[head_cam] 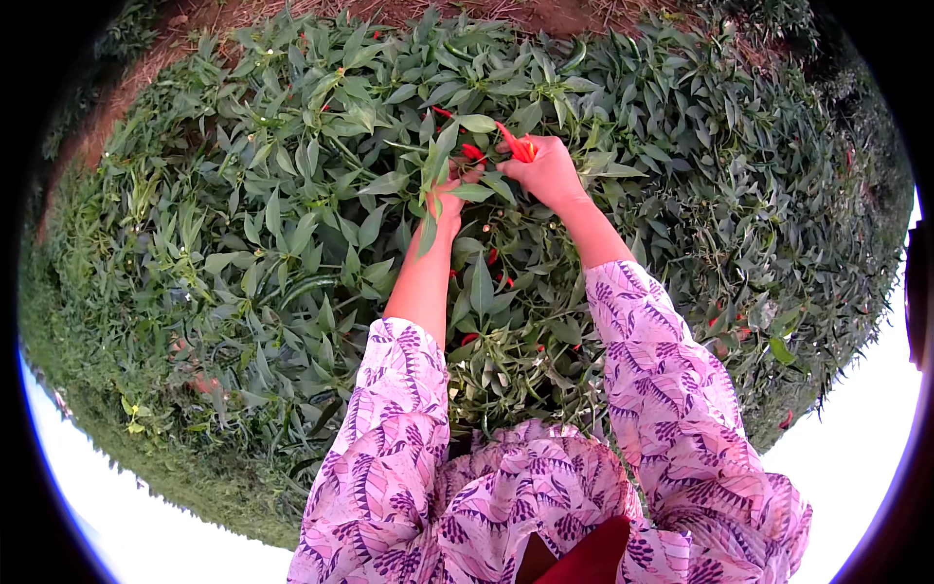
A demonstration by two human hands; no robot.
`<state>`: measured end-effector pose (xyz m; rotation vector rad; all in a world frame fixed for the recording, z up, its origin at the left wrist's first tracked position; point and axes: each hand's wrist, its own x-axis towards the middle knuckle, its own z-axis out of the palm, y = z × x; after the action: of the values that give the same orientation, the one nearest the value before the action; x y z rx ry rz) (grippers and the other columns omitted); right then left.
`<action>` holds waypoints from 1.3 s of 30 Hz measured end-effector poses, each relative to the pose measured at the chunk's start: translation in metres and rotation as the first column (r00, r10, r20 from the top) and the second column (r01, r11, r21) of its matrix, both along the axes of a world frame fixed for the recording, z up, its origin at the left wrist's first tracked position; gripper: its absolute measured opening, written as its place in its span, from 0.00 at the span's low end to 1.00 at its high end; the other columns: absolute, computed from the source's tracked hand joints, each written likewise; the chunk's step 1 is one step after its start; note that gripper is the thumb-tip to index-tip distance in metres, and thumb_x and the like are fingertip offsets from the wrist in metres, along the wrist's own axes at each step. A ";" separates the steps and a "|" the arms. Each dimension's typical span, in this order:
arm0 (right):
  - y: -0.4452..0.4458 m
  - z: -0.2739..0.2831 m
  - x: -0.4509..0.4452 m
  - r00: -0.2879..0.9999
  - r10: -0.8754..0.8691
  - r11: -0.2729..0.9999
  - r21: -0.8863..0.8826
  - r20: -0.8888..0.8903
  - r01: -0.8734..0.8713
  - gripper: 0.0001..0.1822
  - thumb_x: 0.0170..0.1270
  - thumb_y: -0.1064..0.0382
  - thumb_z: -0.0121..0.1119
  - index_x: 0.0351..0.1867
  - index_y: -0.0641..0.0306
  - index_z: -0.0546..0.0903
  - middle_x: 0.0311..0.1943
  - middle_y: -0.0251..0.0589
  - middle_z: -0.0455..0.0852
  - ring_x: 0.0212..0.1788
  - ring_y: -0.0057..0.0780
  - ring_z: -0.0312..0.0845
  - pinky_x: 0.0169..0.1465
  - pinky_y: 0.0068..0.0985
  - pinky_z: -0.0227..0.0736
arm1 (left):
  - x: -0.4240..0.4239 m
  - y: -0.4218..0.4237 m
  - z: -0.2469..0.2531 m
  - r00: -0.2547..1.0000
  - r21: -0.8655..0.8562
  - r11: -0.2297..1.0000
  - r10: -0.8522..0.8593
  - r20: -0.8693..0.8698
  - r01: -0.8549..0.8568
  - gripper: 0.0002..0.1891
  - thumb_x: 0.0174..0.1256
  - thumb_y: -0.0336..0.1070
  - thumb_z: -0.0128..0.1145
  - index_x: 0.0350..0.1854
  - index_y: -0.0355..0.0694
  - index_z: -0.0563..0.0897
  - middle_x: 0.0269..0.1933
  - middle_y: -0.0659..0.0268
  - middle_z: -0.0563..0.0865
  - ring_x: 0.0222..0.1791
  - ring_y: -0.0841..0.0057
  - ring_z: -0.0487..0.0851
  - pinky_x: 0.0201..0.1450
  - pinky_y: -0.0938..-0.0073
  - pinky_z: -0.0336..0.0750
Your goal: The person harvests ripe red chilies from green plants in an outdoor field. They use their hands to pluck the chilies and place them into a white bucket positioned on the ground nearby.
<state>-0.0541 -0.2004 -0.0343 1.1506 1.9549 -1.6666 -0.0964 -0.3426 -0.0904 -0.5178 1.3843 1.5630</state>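
Note:
My right hand [546, 169] is closed around several ripe red chillies [519, 148], whose tips stick out between thumb and fingers towards the left. Just to its left, my left hand [446, 198] reaches in among the chilli plant's leaves [435, 164], which cover part of its fingers. Another red chilli [473, 152] shows right at the left fingertips; whether they grip it or its stem is hidden. Slightly above both hands a thin red chilli [441, 112] hangs beside a broad leaf.
Dense chilli plants surround both arms. More red chillies [469, 339] show low between the forearms. Long green chillies hang at the left [306, 286] and at the top [574, 56]. Bare reddish soil with dry straw [562, 16] runs along the far edge.

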 end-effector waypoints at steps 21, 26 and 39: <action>-0.024 -0.008 0.012 0.697 -0.711 0.612 -0.404 0.094 0.679 0.03 0.46 0.74 0.55 0.20 0.66 0.74 0.15 0.34 0.74 0.13 0.19 0.64 0.16 0.16 0.59 | 0.002 0.014 0.016 0.888 -0.095 0.901 -0.433 -0.155 0.423 0.09 0.46 0.26 0.56 0.33 0.33 0.77 0.30 0.66 0.80 0.29 0.82 0.75 0.36 0.81 0.68; -0.025 -0.011 0.007 0.590 -0.804 0.482 -0.498 0.075 0.721 0.05 0.45 0.74 0.57 0.19 0.66 0.72 0.15 0.34 0.73 0.13 0.19 0.64 0.15 0.15 0.57 | 0.000 0.013 0.018 0.956 -0.049 0.956 -0.291 -0.035 0.289 0.06 0.48 0.25 0.54 0.30 0.36 0.78 0.26 0.71 0.79 0.24 0.85 0.72 0.28 0.85 0.65; -0.022 -0.021 0.009 0.441 -0.869 0.273 -0.524 0.225 0.807 0.06 0.45 0.77 0.55 0.26 0.67 0.72 0.21 0.38 0.75 0.17 0.23 0.68 0.16 0.19 0.59 | 0.004 0.022 0.013 0.978 -0.045 0.978 -0.206 -0.028 0.205 0.06 0.48 0.26 0.54 0.30 0.34 0.78 0.27 0.71 0.79 0.25 0.85 0.72 0.30 0.83 0.65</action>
<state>-0.0455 -0.2220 -0.0553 2.0186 0.5697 -2.5902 -0.0925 -0.3206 -0.0776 -0.3630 1.4499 1.3832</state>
